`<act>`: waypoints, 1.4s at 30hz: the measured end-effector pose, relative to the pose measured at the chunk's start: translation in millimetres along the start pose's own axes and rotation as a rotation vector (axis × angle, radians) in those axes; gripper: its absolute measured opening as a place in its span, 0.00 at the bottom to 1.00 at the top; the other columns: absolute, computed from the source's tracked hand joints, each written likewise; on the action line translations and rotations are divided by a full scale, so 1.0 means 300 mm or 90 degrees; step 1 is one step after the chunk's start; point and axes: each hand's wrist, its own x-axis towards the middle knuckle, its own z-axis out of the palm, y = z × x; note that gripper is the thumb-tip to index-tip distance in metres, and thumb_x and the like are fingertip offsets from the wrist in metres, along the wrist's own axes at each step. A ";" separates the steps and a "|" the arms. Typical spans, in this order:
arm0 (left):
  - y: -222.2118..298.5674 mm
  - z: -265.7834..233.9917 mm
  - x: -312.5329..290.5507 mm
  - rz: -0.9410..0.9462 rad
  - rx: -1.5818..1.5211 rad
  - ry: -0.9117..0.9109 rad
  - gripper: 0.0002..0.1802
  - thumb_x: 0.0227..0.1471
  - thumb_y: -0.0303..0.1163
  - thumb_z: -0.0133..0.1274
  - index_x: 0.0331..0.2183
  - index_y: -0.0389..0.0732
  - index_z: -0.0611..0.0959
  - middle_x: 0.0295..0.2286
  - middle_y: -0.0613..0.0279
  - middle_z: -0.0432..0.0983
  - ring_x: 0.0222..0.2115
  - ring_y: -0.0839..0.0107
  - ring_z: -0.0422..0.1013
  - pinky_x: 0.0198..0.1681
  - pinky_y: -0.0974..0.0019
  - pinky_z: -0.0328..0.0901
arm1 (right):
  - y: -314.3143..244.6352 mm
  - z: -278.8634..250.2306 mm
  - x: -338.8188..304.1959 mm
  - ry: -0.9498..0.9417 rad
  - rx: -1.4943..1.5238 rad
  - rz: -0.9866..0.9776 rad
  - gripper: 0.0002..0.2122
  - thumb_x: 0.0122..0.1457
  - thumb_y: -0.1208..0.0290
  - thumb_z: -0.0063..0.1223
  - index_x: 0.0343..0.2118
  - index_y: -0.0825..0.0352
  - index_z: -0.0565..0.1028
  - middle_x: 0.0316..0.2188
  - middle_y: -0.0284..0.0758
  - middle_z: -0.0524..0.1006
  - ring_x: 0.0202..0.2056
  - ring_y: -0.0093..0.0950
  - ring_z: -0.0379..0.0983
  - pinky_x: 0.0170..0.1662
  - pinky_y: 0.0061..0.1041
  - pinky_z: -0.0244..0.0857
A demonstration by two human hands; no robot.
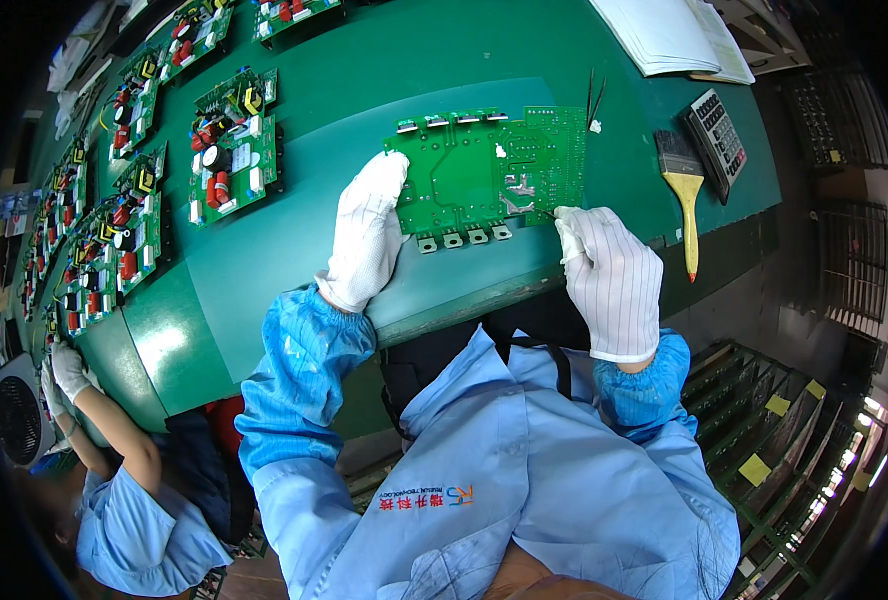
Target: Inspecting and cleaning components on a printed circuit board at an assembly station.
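Observation:
A green circuit board [454, 180] is held over the bench with its solder side up. Metal-tabbed parts stick out along its near edge, and bright solder patches show right of its middle. My left hand [369, 225], in a white glove, is closed on the board's left edge. At the near right corner, my right hand [614, 275] in a striped white glove has its fingers pinched together. Something thin and dark seems to show at those fingertips, too small to name. Dark tweezers [594, 100] lie just beyond the board's far right corner.
Several populated circuit boards [229, 150] stand on the green bench [384, 60] to the left. On the right lie a yellow-handled brush [686, 200] and a calculator [716, 140], with papers [664, 35] beyond. A co-worker's gloved hand [69, 370] is at lower left; racks [764, 450] stand right.

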 end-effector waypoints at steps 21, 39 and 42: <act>-0.007 -0.009 0.004 -0.032 -0.035 0.010 0.19 0.61 0.31 0.45 0.51 0.32 0.72 0.51 0.58 0.69 0.54 0.70 0.63 0.62 0.64 0.51 | 0.047 0.026 0.010 -0.045 0.410 0.176 0.10 0.57 0.71 0.56 0.41 0.67 0.75 0.29 0.33 0.77 0.25 0.24 0.74 0.28 0.21 0.66; 0.106 0.072 0.048 -0.243 -0.157 0.007 0.19 0.59 0.35 0.46 0.49 0.36 0.72 0.47 0.60 0.71 0.48 0.66 0.67 0.52 0.58 0.63 | 0.169 0.085 0.048 -0.069 0.788 0.436 0.11 0.58 0.66 0.55 0.40 0.67 0.75 0.21 0.25 0.68 0.18 0.13 0.60 0.20 0.13 0.52; 0.096 0.063 0.054 -0.233 -0.144 0.051 0.18 0.59 0.35 0.46 0.48 0.36 0.73 0.46 0.60 0.71 0.46 0.67 0.68 0.50 0.59 0.64 | 0.195 0.073 0.095 -0.039 0.747 0.387 0.13 0.58 0.65 0.55 0.42 0.68 0.77 0.25 0.27 0.72 0.20 0.12 0.64 0.20 0.11 0.53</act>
